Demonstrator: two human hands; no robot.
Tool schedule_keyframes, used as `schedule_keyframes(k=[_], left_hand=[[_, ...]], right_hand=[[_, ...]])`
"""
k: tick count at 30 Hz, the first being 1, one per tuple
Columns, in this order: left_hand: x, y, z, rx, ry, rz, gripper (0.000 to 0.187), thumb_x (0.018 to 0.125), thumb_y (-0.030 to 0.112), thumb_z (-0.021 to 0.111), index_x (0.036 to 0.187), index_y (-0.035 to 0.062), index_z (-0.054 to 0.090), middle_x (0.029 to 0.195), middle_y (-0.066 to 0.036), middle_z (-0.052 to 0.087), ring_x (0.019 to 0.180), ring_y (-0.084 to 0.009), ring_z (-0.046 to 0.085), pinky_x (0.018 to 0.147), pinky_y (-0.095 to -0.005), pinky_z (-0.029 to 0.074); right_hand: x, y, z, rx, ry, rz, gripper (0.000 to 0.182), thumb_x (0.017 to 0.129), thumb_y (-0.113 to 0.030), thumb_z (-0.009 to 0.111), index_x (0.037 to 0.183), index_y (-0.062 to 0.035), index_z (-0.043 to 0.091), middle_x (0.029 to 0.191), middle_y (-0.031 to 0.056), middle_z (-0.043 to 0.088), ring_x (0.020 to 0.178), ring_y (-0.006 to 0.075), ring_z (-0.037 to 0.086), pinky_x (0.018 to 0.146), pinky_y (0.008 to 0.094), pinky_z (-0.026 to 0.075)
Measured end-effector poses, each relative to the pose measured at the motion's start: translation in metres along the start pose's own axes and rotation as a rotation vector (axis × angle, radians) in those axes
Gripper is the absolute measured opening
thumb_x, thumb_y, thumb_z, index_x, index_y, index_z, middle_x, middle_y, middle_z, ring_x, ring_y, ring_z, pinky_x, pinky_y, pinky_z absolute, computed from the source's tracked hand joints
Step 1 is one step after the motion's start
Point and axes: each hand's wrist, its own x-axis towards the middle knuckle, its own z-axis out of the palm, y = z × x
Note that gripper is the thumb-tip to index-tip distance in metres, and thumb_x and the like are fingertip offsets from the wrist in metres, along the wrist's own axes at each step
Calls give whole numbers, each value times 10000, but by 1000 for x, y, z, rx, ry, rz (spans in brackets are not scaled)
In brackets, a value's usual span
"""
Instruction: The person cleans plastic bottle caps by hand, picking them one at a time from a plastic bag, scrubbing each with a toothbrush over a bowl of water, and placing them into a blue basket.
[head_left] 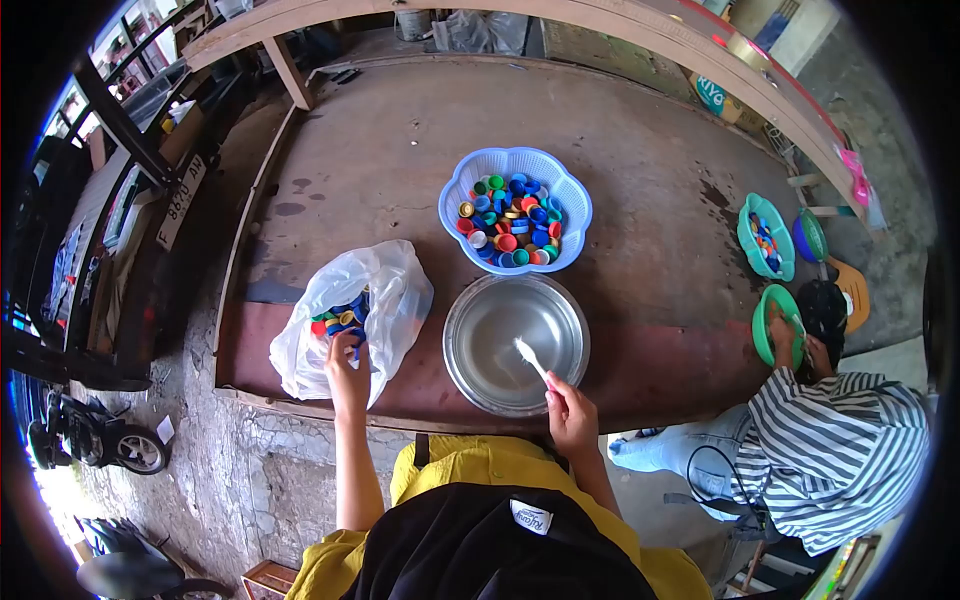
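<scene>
The plastic bag (398, 290) is bulging close to the metal bowl (452, 375), leaving the left hand (346, 375) only a narrow gap sideways. The blue basket (566, 180) is standing right behind the bowl, blocking a straight reach forward. Right of both, I'm seeing bare tabletop (660, 240) stretching widely toward another person's (840, 450) green bowl (758, 330).

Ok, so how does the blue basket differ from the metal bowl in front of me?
The blue basket has a scalloped rim; the metal bowl has a round one. The basket is blue, while the bowl is shiny silver. The basket holds many coloured caps; no caps show in the bowl. Both stand on the table.
</scene>
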Motion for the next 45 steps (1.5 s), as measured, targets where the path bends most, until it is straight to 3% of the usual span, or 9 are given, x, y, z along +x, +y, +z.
schedule_keyframes(k=[3,6,14,18,21,24,27,35,45], left_hand=[[-7,53,18,-218,-106,1,383,748,32,697,1084,-14,518,947,-150,635,877,-280,635,753,-338,520],[-8,88,46,-241,-368,57,537,706,44,733,1176,8,476,977,-148,633,901,-280,630,780,-352,514],[1,104,123,-152,-802,245,794,686,54,728,1362,124,318,1002,-124,646,967,-317,594,857,-402,490],[0,99,139,-49,-840,285,872,677,53,728,1406,145,260,1058,-118,637,990,-321,593,887,-402,484],[-1,98,141,-29,-838,328,887,685,59,713,1422,153,229,1063,-110,638,1011,-328,581,900,-406,480],[0,99,142,13,-868,305,896,691,66,700,1434,158,208,1071,-109,637,1020,-332,576,906,-405,479],[0,98,143,40,-891,290,902,693,66,687,1441,160,192,1082,-113,635,1023,-334,574,908,-404,477],[-1,92,147,13,-869,345,946,684,47,689,1458,156,156,1035,-166,628,921,-349,606,853,-414,488],[6,105,139,-328,-837,281,825,648,-11,691,1377,86,318,974,-140,602,935,-308,610,863,-368,499]], right_hand=[[2,5,-9,-30,69,0,282,877,-54,568,1157,-44,598,882,135,658,736,248,652,648,316,511],[2,10,-18,-45,104,8,285,881,-52,562,1164,-42,595,874,135,652,710,242,639,630,304,506],[-3,12,-27,-79,119,43,272,879,-60,572,1149,-50,598,898,124,659,696,222,637,608,290,497],[-7,18,-26,-75,117,59,264,883,-64,568,1145,-43,599,900,122,661,688,214,633,600,287,495],[-8,19,-29,-51,77,131,249,886,-31,551,1122,41,586,977,181,661,851,229,662,719,275,516],[-10,25,-27,-43,62,130,251,889,-35,551,1127,37,588,972,171,662,832,210,657,704,263,511],[-8,27,-21,-39,95,106,266,885,-62,561,1148,-39,595,908,131,662,727,232,647,619,294,503],[-3,26,-18,-28,91,108,263,886,-63,562,1145,-35,597,904,131,663,720,229,646,622,290,503],[0,22,-19,-24,59,109,259,886,-67,564,1140,-36,602,888,126,663,690,217,638,617,286,499]])
